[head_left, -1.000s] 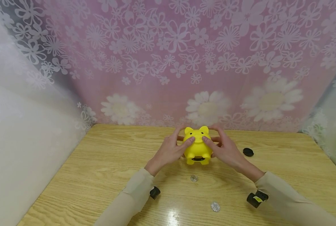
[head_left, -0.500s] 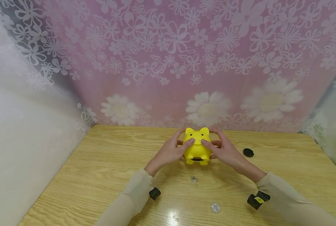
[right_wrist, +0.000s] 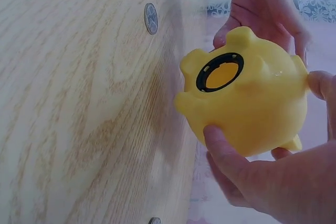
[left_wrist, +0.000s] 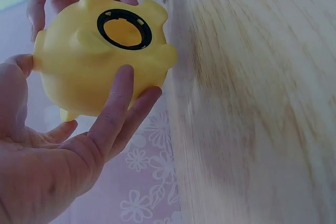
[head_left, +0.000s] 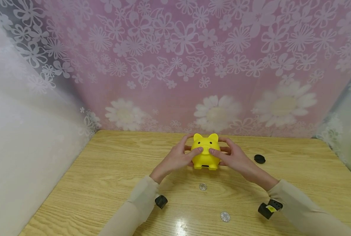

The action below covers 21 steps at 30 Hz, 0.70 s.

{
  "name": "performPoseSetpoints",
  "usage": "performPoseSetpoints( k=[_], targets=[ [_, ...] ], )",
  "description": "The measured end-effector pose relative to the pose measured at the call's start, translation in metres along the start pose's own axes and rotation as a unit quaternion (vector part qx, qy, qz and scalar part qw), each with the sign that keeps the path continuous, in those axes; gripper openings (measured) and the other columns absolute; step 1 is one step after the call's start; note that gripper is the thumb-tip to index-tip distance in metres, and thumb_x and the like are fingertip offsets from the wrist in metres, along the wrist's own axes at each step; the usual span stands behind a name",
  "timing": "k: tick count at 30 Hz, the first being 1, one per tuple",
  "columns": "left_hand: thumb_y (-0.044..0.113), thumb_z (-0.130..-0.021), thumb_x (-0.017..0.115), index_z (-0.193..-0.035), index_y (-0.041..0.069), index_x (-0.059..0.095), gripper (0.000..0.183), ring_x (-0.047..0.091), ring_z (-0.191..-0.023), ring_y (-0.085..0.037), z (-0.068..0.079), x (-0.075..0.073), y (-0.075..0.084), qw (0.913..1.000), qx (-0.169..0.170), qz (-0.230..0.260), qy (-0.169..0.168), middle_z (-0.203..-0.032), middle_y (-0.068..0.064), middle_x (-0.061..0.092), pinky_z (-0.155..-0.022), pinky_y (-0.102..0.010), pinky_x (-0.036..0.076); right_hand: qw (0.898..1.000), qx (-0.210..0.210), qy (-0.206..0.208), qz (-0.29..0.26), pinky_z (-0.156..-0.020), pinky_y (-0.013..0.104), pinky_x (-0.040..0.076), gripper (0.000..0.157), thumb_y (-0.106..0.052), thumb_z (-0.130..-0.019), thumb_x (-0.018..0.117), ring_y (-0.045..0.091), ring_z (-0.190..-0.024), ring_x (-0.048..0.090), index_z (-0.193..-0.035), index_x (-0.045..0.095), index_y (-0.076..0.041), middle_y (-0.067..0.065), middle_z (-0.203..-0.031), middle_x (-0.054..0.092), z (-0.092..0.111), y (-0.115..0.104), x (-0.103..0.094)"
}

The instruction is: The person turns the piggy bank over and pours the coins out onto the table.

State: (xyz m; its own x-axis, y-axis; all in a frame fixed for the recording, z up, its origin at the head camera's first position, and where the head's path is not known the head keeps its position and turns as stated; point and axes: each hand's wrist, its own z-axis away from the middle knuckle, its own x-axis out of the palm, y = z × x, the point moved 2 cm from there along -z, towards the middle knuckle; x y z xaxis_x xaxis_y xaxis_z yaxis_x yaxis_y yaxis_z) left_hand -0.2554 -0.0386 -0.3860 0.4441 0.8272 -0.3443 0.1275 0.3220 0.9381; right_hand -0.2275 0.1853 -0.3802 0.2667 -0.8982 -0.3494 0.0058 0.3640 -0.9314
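Both hands hold a yellow piggy bank point(head_left: 205, 159) above the table, its face toward me. My left hand point(head_left: 176, 157) grips one side, thumb near the snout and fingers round the flank. On the other side my right hand point(head_left: 237, 160) grips it the same way. In the left wrist view the underside of the piggy bank point(left_wrist: 79, 82) shows a black-rimmed round hole point(left_wrist: 124, 29), uncovered between the feet. The right wrist view shows the same black-rimmed hole point(right_wrist: 220, 72). A black round cap point(head_left: 259, 159) lies on the table right of the right hand.
Two silver coins lie on the wooden table point(head_left: 110, 170): one coin point(head_left: 203, 186) just in front of the piggy bank, another coin point(head_left: 225, 216) nearer to me. A pink flowered curtain point(head_left: 163, 98) hangs behind the table's back edge.
The piggy bank has tilted so that its face points more toward me and less of the dark hole shows from above. Both hands have kept their grip.
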Motion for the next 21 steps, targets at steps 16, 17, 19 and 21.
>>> performPoseSetpoints(
  k=[16,17,19,21],
  targets=[
    [0.009,-0.073,0.089,-0.125,0.011,0.032,0.078,0.044,-0.144,-0.043,0.006,-0.003,0.011,0.8299,0.476,-0.266,0.119,-0.154,-0.027,0.027,-0.113,-0.042,0.048,0.752,-0.598,0.180,0.212,-0.120,0.027,0.039,0.059,-0.040,-0.094,0.071,0.030,-0.149,0.040,-0.121,0.050,0.009,0.045,-0.138,0.042,-0.004,0.003,-0.003],
    [0.010,-0.073,0.089,-0.125,0.011,0.032,0.078,0.045,-0.143,-0.044,0.006,-0.002,0.011,0.8307,0.473,-0.267,0.120,-0.154,-0.027,0.027,-0.113,-0.042,0.049,0.754,-0.594,0.180,0.214,-0.120,0.027,0.039,0.059,-0.040,-0.095,0.071,0.030,-0.149,0.040,-0.121,0.050,0.009,0.044,-0.139,0.041,-0.003,0.003,-0.003],
    [0.010,-0.073,0.089,-0.126,0.011,0.033,0.078,0.045,-0.143,-0.043,0.006,-0.002,0.010,0.8337,0.468,-0.267,0.122,-0.154,-0.027,0.027,-0.113,-0.042,0.049,0.758,-0.589,0.180,0.217,-0.121,0.028,0.039,0.060,-0.040,-0.095,0.071,0.031,-0.149,0.041,-0.122,0.050,0.009,0.044,-0.140,0.041,-0.003,0.003,-0.003],
    [0.011,-0.073,0.089,-0.127,0.011,0.033,0.078,0.046,-0.142,-0.042,0.006,-0.002,0.010,0.8358,0.465,-0.265,0.122,-0.155,-0.026,0.027,-0.112,-0.041,0.049,0.759,-0.586,0.180,0.220,-0.121,0.028,0.039,0.061,-0.040,-0.095,0.071,0.031,-0.149,0.041,-0.123,0.050,0.010,0.043,-0.141,0.042,-0.003,0.002,-0.003]
  ],
)
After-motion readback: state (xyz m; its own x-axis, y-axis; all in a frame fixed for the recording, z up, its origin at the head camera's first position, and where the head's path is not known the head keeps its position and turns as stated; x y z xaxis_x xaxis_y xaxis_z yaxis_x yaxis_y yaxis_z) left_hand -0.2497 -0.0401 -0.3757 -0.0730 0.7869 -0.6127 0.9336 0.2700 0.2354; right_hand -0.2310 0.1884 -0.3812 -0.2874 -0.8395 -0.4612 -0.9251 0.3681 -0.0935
